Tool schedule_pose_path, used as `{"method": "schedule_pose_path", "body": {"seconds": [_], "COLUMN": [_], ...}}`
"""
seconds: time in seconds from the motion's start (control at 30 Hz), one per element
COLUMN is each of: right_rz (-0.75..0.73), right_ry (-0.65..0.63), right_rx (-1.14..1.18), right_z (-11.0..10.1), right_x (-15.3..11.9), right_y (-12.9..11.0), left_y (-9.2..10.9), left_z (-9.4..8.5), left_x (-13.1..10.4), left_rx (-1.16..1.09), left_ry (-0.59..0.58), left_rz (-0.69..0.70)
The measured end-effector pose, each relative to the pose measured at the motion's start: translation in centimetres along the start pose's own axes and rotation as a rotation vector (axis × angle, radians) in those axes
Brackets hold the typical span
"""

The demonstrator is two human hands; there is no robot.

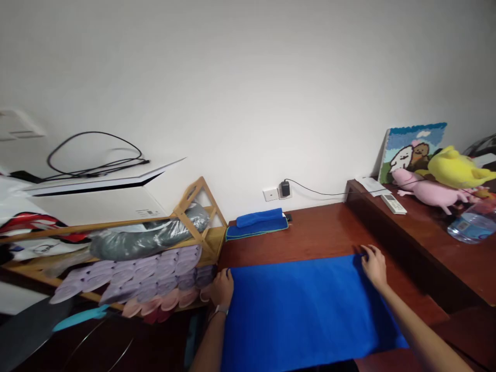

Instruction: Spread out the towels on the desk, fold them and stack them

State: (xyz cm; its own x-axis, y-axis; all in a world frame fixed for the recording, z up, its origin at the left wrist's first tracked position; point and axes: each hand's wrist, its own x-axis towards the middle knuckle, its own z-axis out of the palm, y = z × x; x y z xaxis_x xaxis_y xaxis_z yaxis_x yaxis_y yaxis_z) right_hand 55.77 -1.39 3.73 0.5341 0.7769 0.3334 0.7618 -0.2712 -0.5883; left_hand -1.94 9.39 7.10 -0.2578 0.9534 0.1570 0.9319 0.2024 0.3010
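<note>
A blue towel (302,310) lies spread over the near part of the brown wooden desk, its lower edge hanging toward me. At its far left corner, my left hand (222,288) is closed with curled fingers on the edge. My right hand (375,266) grips the far right corner, thumb and fingers bent around the fabric. Behind the towel, against the wall, rest folded blue cloths (258,226), one with a green-edged border.
On the left stands a wooden rack (203,227) with a white box (104,204) and a plastic-wrapped grey bundle (151,237). A raised shelf at right bears a remote (394,203), plush toys (430,194) and a water bottle (470,227). A black charger (285,188) is plugged into the wall.
</note>
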Motion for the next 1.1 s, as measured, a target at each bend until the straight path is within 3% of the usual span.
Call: {"method": "schedule_pose_path", "body": {"seconds": [0.07,0.17,0.3,0.5,0.6,0.7,0.8,0.9,1.0,1.1], "right_rz": [-0.097,-0.225,-0.202,-0.123,-0.118,-0.124,-0.11,-0.075,-0.109,-0.31], "right_ry": [-0.069,-0.28,-0.387,-0.391,-0.341,-0.313,-0.33,-0.285,-0.155,-0.16], "right_rx": [-0.072,-0.218,-0.358,-0.384,-0.323,-0.248,-0.168,-0.101,-0.068,-0.035], "right_z": [1.2,2.3,2.9,4.1,4.5,4.6,4.4,4.4,5.4,7.6], "right_x": [-2.0,-4.1,-3.5,-0.9,-1.1,-1.3,-0.8,-0.1,-0.4,-3.0], "right_y": [0.1,0.4,0.3,-0.2,0.5,2.0,3.9,4.9,1.6,-7.6], "left_y": [-0.4,-1.0,-1.0,-1.0,-2.3,-4.2,-5.5,-5.7,-5.6,-5.5], "left_z": [0.9,1.5,1.4,1.0,1.3,2.0,2.8,3.3,3.6,3.7], "left_x": [0.1,0.3,1.1,1.8,1.0,-0.2,-1.0,-1.3,-1.4,-1.5], "left_rx": [0.06,0.179,0.236,0.202,0.08,-0.024,-0.026,-0.027,-0.037,-0.05], "left_ry": [0.03,0.075,0.07,0.099,0.09,-0.05,-0.13,-0.109,-0.09,-0.081], "left_rz": [0.015,0.046,0.042,0.059,0.277,0.522,0.531,0.495,0.47,0.453]}}
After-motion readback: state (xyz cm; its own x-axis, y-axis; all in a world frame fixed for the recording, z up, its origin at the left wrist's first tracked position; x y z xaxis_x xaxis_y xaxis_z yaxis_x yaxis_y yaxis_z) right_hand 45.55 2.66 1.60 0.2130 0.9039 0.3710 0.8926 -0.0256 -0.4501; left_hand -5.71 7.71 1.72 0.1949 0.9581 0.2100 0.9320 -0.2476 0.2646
